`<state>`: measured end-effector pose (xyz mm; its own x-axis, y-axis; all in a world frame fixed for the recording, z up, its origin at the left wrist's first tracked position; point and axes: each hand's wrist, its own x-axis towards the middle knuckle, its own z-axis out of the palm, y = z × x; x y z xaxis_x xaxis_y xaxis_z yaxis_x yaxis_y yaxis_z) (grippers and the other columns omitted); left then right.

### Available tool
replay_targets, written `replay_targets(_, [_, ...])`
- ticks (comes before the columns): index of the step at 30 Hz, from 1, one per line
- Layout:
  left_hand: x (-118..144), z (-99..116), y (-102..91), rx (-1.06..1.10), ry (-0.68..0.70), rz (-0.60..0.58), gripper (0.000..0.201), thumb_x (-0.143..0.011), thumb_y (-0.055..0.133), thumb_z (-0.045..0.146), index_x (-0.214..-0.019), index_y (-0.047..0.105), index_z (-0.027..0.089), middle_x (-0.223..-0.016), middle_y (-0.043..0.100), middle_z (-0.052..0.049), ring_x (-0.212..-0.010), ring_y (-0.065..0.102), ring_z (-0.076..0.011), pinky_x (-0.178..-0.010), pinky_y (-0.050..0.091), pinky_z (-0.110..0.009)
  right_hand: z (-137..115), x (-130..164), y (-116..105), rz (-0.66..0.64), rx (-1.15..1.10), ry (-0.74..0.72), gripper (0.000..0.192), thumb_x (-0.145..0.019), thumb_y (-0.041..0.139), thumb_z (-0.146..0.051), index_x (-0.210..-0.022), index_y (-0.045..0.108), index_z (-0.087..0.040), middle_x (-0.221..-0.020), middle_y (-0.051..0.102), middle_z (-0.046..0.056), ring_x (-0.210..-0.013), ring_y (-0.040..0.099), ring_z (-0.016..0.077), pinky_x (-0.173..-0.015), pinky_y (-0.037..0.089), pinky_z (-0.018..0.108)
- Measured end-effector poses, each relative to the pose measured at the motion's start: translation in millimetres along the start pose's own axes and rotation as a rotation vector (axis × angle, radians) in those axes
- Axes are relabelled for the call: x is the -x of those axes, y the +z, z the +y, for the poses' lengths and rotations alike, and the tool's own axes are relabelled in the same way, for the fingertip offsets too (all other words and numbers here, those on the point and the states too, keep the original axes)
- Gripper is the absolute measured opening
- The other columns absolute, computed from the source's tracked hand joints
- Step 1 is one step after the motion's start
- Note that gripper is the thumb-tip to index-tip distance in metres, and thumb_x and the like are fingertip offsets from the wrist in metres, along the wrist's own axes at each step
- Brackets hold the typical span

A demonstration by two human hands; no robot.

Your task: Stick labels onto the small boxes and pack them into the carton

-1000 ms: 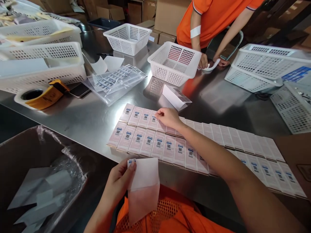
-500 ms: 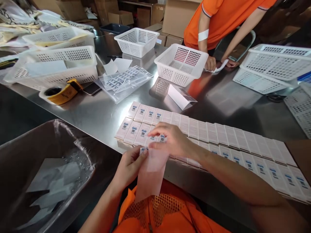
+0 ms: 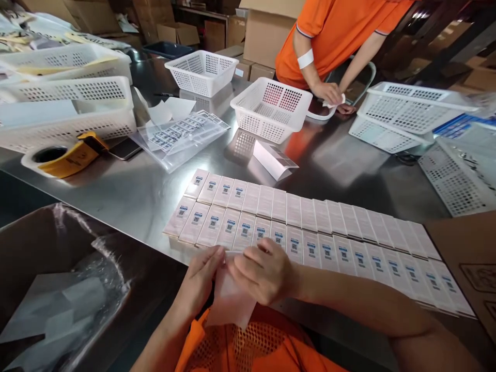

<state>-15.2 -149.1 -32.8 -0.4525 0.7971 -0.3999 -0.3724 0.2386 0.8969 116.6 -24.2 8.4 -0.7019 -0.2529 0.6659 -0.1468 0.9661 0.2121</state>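
A translucent sheet of sticker backing paper (image 3: 231, 299) hangs down in front of my orange mesh vest. My left hand (image 3: 202, 276) pinches its upper left edge between thumb and fingers. With curled fingers, my right hand (image 3: 263, 271) grips the upper right part of the sheet; its fingertips are partly hidden. Just beyond my hands, two long rows of small pale pink boxes (image 3: 253, 198) lie on the metal table (image 3: 151, 199). Blue-and-black QR stickers show along the near row and on several boxes at the left end of the far row.
White perforated baskets (image 3: 271, 109) stand across the table. A tape roll (image 3: 58, 157), a phone (image 3: 124, 148), a bag of label sheets (image 3: 182, 134) and a folded paper (image 3: 273, 159) lie nearby. A lined bin (image 3: 62, 289) with paper scraps is at lower left. A co-worker (image 3: 329, 46) leans over the far side.
My right hand has come down onto the sheet and its fingers have curled in. The stickered near-row boxes show more now. The co-worker's hand has shifted over the white strip.
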Motion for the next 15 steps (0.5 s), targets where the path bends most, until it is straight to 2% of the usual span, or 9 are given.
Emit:
replay_targets(2, [-1.2, 0.1, -2.1, -0.023, -0.021, -0.015, 0.035, -0.083, 0.066, 0.049, -0.076, 0.072, 0.016, -0.070, 0.066, -0.004, -0.068, 0.057, -0.0188, -0.062, 0.045, -0.025, 5.1, -0.8, -6.0, 0.027, -0.168, 0.009, 0.010, -0.085, 0.069, -0.013, -0.076, 0.070, -0.017, -0.070, 0.066, -0.003, -0.060, 0.051, 0.0115, -0.052, 0.032, 0.031])
replay_targets(3, [-1.6, -0.1, -4.0, -0.025, -0.037, -0.036, 0.036, -0.084, 0.065, 0.050, -0.078, 0.073, 0.015, -0.070, 0.066, -0.004, -0.067, 0.057, -0.0185, -0.061, 0.044, -0.025, 13.3, -1.7, -8.2, 0.026, -0.287, 0.094, 0.008, -0.087, 0.067, -0.016, -0.080, 0.070, -0.018, -0.073, 0.067, -0.002, -0.062, 0.053, 0.0112, -0.055, 0.037, 0.031])
replay_targets(5, [-2.2, -0.9, -9.0, -0.008, -0.073, -0.049, 0.039, -0.084, 0.063, 0.052, -0.086, 0.075, 0.014, -0.073, 0.068, -0.006, -0.069, 0.059, -0.0196, -0.062, 0.046, -0.025, 42.5, -3.2, -7.7, -0.006, -0.520, 0.420, 0.008, -0.091, 0.064, -0.023, -0.087, 0.070, -0.020, -0.078, 0.069, -0.001, -0.068, 0.057, 0.0112, -0.061, 0.043, 0.028])
replay_targets(7, [-2.0, -2.1, -14.0, 0.015, -0.099, -0.041, 0.043, -0.084, 0.064, 0.053, -0.096, 0.076, 0.014, -0.081, 0.072, -0.008, -0.076, 0.063, -0.0223, -0.068, 0.048, -0.027, 83.9, -1.5, 1.6, -0.083, -0.649, 0.856, 0.016, -0.090, 0.066, -0.034, -0.084, 0.070, -0.019, -0.080, 0.069, 0.001, -0.069, 0.059, 0.0115, -0.060, 0.044, 0.026])
replay_targets(9, [-1.0, -3.7, -17.6, 0.037, -0.115, -0.032, 0.045, -0.082, 0.065, 0.054, -0.102, 0.076, 0.015, -0.088, 0.074, -0.009, -0.085, 0.065, -0.0251, -0.075, 0.050, -0.029, 125.9, 4.2, 17.6, -0.325, -0.719, 1.193, 0.025, -0.087, 0.066, -0.042, -0.083, 0.069, -0.017, -0.078, 0.069, 0.002, -0.068, 0.059, 0.0118, -0.061, 0.044, 0.025])
replay_targets(12, [1.5, -6.8, -20.7, 0.029, -0.142, -0.009, 0.047, -0.080, 0.067, 0.055, -0.104, 0.076, 0.016, -0.092, 0.075, -0.010, -0.094, 0.066, -0.0285, -0.081, 0.051, -0.031, 166.0, 15.8, 42.2, -0.515, -0.775, 1.267, 0.033, -0.080, 0.069, -0.047, -0.076, 0.069, -0.015, -0.061, 0.065, 0.001, -0.055, 0.057, 0.0122, -0.053, 0.041, 0.024])
replay_targets(15, [4.3, -10.7, -23.5, 0.001, -0.172, 0.012, 0.050, -0.078, 0.068, 0.057, -0.104, 0.076, 0.014, -0.094, 0.075, -0.012, -0.098, 0.066, -0.0317, -0.081, 0.052, -0.033, 173.0, 22.5, 55.0, -0.581, -0.784, 1.254, 0.035, -0.078, 0.070, -0.048, -0.070, 0.067, -0.014, -0.057, 0.062, 0.000, -0.050, 0.053, 0.0108, -0.052, 0.040, 0.024])
